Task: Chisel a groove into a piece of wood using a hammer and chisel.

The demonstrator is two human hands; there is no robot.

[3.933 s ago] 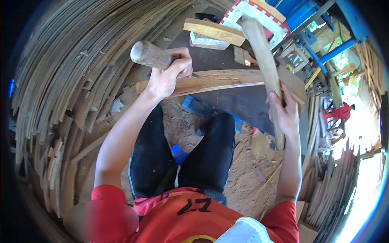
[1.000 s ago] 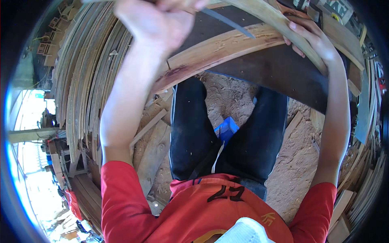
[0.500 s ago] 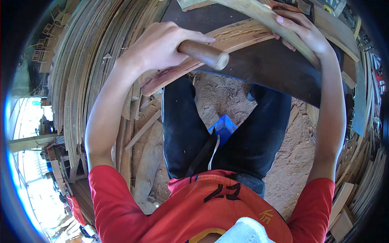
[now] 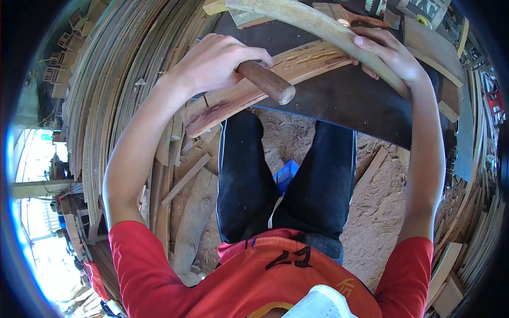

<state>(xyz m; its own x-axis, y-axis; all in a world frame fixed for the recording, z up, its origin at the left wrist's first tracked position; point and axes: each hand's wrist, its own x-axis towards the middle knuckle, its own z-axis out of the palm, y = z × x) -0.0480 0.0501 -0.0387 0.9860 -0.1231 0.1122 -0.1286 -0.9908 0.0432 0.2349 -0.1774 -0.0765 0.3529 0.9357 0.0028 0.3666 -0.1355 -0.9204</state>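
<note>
Left hand: fingers wrapped tightly round a brown wooden handle; its blunt end pointed near and right, over the plank in this view.
Tool head: mostly hidden by the hand; kind could not be told.
Right hand: fingers clamped on the curved pale wood, thumb on top, other fingertips past its near left edge.
Curved pale wood: ran from far left to near right, crossing over the plank's right end; touching or apart, could not tell.
Plank: rough, reddish, lying on the dark tabletop; near left end reached past the edge.
Surroundings: long wooden strips stacked left; a flat board right of the right hand.
Step in hand: judged as positioning both held pieces above the plank; no working contact visible.
Next move: judged to call for firm grips, a clear tool path and a steady plank, given its overhang.
</note>
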